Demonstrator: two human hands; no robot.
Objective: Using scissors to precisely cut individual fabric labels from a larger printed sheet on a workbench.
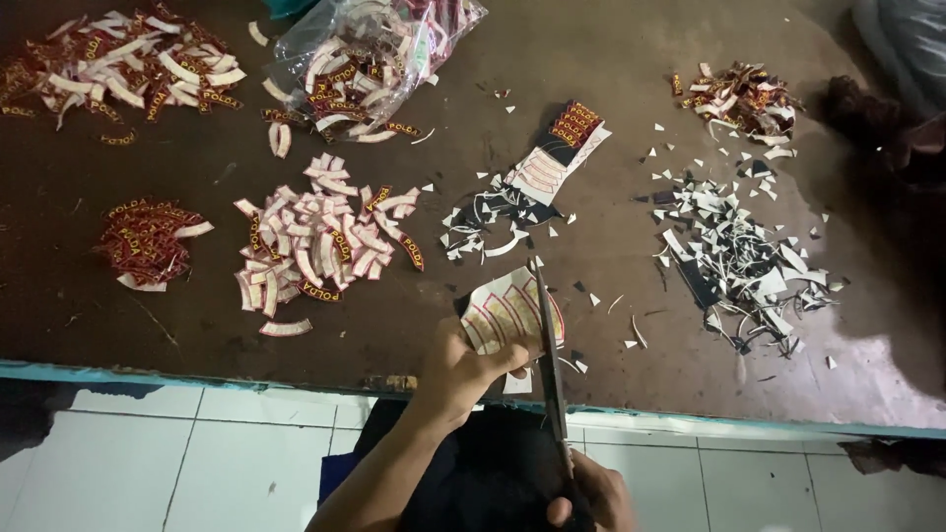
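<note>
My left hand (pixel 463 369) pinches a small sheet of curved woven labels (pixel 505 310), white side up, over the near edge of the dark table (pixel 611 59). My right hand (pixel 591 498) grips the handles of long scissors (pixel 548 345) low in the view. The blades point away from me and cut into the sheet's right side. Both hands hang just over the table's front edge.
Heaps of cut curved labels lie at left and centre (pixel 320 236), with a smaller red heap (pixel 146 241) and a clear bag of labels (pixel 370 54) behind. An uncut label strip (pixel 557 153) lies mid-table. Offcut scraps (pixel 744 261) pile at right. White floor tiles (pixel 177 463) show below.
</note>
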